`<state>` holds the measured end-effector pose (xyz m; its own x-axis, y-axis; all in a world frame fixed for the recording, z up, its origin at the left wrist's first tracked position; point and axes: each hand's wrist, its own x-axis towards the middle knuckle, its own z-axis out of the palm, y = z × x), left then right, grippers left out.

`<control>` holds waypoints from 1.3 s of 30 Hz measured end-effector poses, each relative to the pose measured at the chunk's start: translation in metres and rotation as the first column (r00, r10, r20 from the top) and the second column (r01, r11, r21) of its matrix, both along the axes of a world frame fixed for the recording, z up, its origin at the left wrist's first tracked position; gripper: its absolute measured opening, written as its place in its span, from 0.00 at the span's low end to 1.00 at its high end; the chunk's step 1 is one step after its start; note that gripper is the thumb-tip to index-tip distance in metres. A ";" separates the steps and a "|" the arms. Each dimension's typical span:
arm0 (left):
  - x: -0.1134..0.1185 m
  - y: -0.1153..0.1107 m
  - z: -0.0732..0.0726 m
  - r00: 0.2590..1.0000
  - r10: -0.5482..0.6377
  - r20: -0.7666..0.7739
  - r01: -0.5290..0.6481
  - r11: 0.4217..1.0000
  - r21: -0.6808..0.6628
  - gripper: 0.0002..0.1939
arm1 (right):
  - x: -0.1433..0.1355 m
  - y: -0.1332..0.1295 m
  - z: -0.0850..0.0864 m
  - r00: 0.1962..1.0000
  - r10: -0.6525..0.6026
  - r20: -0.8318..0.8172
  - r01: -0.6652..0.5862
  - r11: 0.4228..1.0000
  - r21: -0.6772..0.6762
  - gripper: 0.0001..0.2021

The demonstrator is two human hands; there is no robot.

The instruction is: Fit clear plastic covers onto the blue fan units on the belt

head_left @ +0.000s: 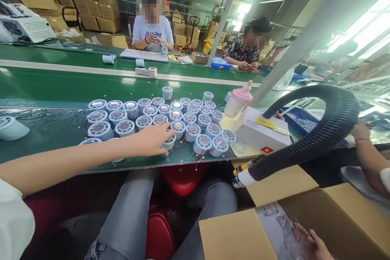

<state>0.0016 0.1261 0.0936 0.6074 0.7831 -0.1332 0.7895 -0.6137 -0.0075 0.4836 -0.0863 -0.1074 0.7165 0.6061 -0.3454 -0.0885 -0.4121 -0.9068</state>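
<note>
1. The left hand (154, 140) reaches across the green workbench (61, 89) with its fingers stretched forward and laid on a small round white plastic part (169, 142) at the near edge of a cluster; whether the fingers pinch the part or only rest on it cannot be told.
2. The right hand (307, 243) sits at the bottom right, inside an open brown cardboard box (237, 235), with its fingers loosely curled on a crinkled clear plastic bag (286, 231); the grip is too blurred to judge.
3. The touched part belongs to a dense cluster of round white plastic housings with shiny tops (158, 115), set in rows on the bench, with thin red wires trailing from several.
4. Just right of the cluster stand a white bottle with a pink cap (239, 99) and a white box-shaped device with a lit red switch (258, 130).
5. A black ribbed hose with a white nozzle (304, 142) arcs over the box.
6. Another person's hand (361, 130) shows at the right, behind the hose.
7. Two people (150, 28) sit at work on the far side of the benches, with stacked cardboard cartons (94, 8) behind them.
</note>
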 end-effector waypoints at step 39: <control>0.010 -0.115 -0.079 0.655 0.088 0.750 0.330 0.860 -0.389 0.34 | -0.271 0.029 0.131 0.574 0.766 0.289 -0.819 0.540 0.195 0.12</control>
<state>0.0113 0.0112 0.0144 0.7466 0.6605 0.0800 0.3200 -0.4619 0.8272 0.2126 -0.0570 0.0233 -0.0831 0.9965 0.0014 0.2923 0.0257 -0.9560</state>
